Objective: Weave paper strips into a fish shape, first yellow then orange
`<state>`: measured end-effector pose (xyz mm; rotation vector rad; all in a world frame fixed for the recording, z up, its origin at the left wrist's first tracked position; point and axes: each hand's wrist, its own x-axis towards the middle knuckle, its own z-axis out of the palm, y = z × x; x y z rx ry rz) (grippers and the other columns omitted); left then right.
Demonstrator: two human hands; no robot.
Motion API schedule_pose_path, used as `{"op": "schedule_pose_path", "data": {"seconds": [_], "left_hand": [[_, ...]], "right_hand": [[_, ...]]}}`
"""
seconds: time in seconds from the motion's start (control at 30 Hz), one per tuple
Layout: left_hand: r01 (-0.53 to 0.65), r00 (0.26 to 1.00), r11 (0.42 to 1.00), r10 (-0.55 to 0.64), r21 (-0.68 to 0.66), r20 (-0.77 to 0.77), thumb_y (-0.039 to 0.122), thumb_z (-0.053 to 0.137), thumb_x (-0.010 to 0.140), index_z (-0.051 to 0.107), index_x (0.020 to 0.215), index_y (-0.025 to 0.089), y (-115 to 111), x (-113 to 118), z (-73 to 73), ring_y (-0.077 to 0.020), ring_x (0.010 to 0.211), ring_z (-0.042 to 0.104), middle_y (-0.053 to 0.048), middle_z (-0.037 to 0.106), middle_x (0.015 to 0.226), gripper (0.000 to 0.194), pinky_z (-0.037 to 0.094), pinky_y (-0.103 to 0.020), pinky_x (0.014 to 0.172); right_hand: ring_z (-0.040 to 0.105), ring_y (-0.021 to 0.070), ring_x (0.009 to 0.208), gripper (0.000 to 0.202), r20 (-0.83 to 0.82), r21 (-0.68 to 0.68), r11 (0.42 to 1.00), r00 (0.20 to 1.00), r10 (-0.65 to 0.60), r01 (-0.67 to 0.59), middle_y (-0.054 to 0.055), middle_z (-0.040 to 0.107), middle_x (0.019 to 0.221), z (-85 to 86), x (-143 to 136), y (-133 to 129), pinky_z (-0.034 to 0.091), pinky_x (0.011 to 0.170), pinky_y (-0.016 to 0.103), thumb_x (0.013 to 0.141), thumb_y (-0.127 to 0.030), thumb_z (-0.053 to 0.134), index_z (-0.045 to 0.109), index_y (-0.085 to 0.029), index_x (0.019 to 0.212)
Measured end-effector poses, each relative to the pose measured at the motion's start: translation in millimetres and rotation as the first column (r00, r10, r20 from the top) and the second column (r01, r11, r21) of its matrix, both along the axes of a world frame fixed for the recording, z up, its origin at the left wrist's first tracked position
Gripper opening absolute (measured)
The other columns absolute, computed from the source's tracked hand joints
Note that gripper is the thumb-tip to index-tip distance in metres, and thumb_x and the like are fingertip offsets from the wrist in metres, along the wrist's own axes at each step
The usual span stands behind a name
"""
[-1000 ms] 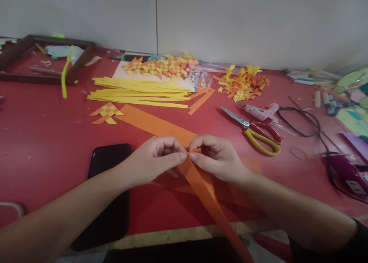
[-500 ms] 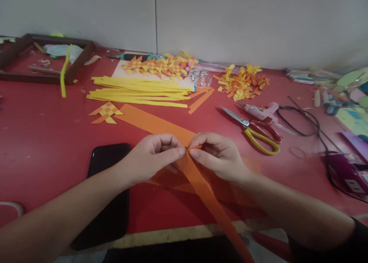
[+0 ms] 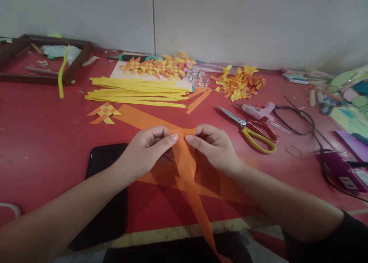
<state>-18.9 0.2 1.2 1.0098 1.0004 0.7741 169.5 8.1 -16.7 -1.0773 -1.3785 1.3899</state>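
Both hands pinch the top end of a long orange paper strip [image 3: 191,182]. My left hand [image 3: 149,152] grips its left side between thumb and fingers, and my right hand [image 3: 217,150] grips the right side the same way. From between the thumbs the strip hangs down past the table's front edge. Beneath it lie wider orange paper sheets [image 3: 149,180], partly hidden by the hands and strip. A black phone [image 3: 107,209] rests under my left forearm. Left of the hands sits a woven yellow-and-orange paper fish [image 3: 105,113], close to the end of an orange sheet.
Yellow paper strips [image 3: 138,92] lie behind the hands, with a row of woven fish [image 3: 155,67] beyond. Scissors [image 3: 250,131], a pink glue gun [image 3: 260,111] with its cord, and a pile of paper scraps [image 3: 241,83] are to the right. A brown frame [image 3: 83,54] is back left.
The strip's top end, pinched tight at one point before, now spreads flat between both hands. My hands have moved slightly up and left, and the hanging strip has swung left.
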Motion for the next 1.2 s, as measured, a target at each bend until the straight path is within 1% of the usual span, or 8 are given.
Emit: {"op": "schedule_pose_path", "data": {"seconds": [0.2, 0.3, 0.47, 0.67, 0.8, 0.93, 1.07, 1.2], "left_hand": [[-0.045, 0.999, 0.998, 0.045, -0.046, 0.008, 0.037, 0.068, 0.082, 0.054, 0.070, 0.017, -0.1, 1.4, -0.1, -0.0078, 0.056, 0.062, 0.006, 0.056, 0.062, 0.027, 0.052, -0.016, 0.054], [-0.061, 0.997, 0.996, 0.063, -0.061, 0.035, 0.035, 0.069, 0.081, 0.054, 0.069, 0.017, -0.2, 1.5, -1.0, -0.0084, 0.056, 0.061, 0.006, 0.053, 0.061, 0.027, 0.053, -0.017, 0.054], [-0.061, 0.997, 0.995, 0.065, -0.073, 0.047, 0.036, 0.069, 0.081, 0.053, 0.069, 0.017, 1.0, 1.4, -2.2, -0.0080, 0.055, 0.061, 0.007, 0.053, 0.058, 0.027, 0.053, -0.016, 0.052], [-0.061, 0.997, 0.995, 0.064, -0.075, 0.042, 0.036, 0.069, 0.082, 0.054, 0.070, 0.017, 0.3, 1.4, -2.0, -0.0082, 0.056, 0.062, 0.006, 0.054, 0.059, 0.027, 0.053, -0.016, 0.052], [-0.086, 0.995, 0.991, 0.092, -0.101, 0.051, 0.035, 0.070, 0.081, 0.055, 0.070, 0.017, 0.0, 1.8, -2.2, -0.0088, 0.056, 0.062, 0.005, 0.057, 0.060, 0.026, 0.053, -0.017, 0.052], [-0.077, 0.995, 0.994, 0.082, -0.080, 0.062, 0.037, 0.069, 0.082, 0.055, 0.071, 0.018, 0.7, 1.8, -2.4, -0.0090, 0.057, 0.062, 0.005, 0.061, 0.064, 0.026, 0.054, -0.018, 0.054], [-0.090, 0.994, 0.995, 0.092, -0.047, 0.051, 0.038, 0.069, 0.081, 0.056, 0.070, 0.019, 1.5, 1.3, -2.2, -0.0107, 0.058, 0.063, 0.005, 0.060, 0.061, 0.026, 0.054, -0.020, 0.056], [-0.125, 0.991, 0.991, 0.127, -0.046, 0.033, 0.038, 0.070, 0.080, 0.055, 0.068, 0.019, 2.5, 1.2, -2.4, -0.0100, 0.052, 0.060, 0.005, 0.058, 0.056, 0.027, 0.053, -0.019, 0.052]], "right_hand": [[0.039, 0.0071, 0.052, 0.027, 0.055, 0.081, 0.996, 0.998, -0.039, 0.034, -0.005, 0.047, 0.059, 0.1, -1.6, -1.7, 0.032, 0.046, 0.021, 0.079, -0.036, 0.072, 0.055, -0.018, 0.068], [0.040, 0.0074, 0.051, 0.026, 0.060, 0.108, 0.992, 0.996, -0.066, 0.059, -0.005, 0.047, 0.058, 0.2, -2.6, -3.0, 0.033, 0.046, 0.021, 0.079, -0.036, 0.071, 0.055, -0.019, 0.068], [0.044, 0.0078, 0.051, 0.024, 0.044, 0.129, 0.989, 0.996, -0.082, 0.075, -0.005, 0.049, 0.059, -1.3, -3.0, -3.3, 0.035, 0.047, 0.022, 0.080, -0.035, 0.071, 0.056, -0.019, 0.070], [0.044, 0.0077, 0.050, 0.025, 0.069, 0.158, 0.983, 0.992, -0.109, 0.097, -0.005, 0.050, 0.058, 0.2, -3.9, -2.4, 0.036, 0.046, 0.022, 0.079, -0.036, 0.071, 0.056, -0.019, 0.070], [0.046, 0.0084, 0.051, 0.025, 0.077, 0.146, 0.984, 0.991, -0.112, 0.100, -0.004, 0.052, 0.059, 1.2, -3.1, -1.9, 0.038, 0.047, 0.022, 0.079, -0.038, 0.072, 0.056, -0.019, 0.071], [0.049, 0.0091, 0.056, 0.022, 0.036, 0.117, 0.993, 0.999, -0.031, 0.026, -0.002, 0.055, 0.064, 0.5, -2.2, -0.7, 0.042, 0.052, 0.023, 0.079, -0.037, 0.072, 0.059, -0.019, 0.074], [0.047, 0.0094, 0.056, 0.025, 0.025, 0.078, 0.997, 1.000, -0.015, 0.013, -0.002, 0.053, 0.063, -0.5, -1.4, -0.8, 0.042, 0.052, 0.023, 0.078, -0.038, 0.073, 0.057, -0.019, 0.071], [0.051, 0.0105, 0.060, 0.025, 0.006, 0.035, 0.999, 1.000, 0.012, -0.012, 0.000, 0.057, 0.069, -1.4, -0.5, -2.1, 0.045, 0.056, 0.024, 0.077, -0.038, 0.073, 0.059, -0.018, 0.073]]}}
